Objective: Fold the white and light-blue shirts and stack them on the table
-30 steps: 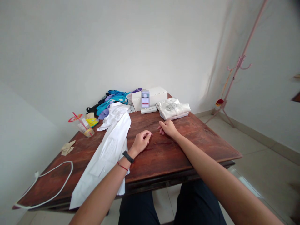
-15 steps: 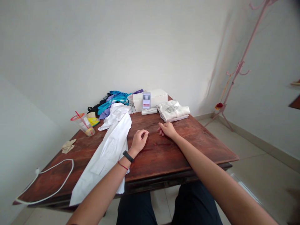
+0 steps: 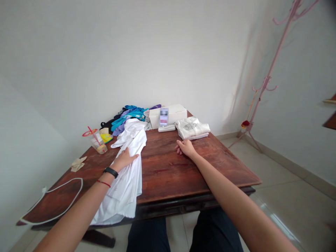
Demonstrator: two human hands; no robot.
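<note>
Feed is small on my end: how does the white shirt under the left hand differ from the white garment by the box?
The white shirt lies unfolded and long, hanging over the table's near edge; the folded garment is a compact stack at the far side. The left hand rests on the shirt; the right hand lies on bare wood short of the folded garment. Both are white cloth.

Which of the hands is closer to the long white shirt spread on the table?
Left. The left hand lies flat on the white shirt; the right hand rests on the bare table, apart from the shirt, to its right.
</note>
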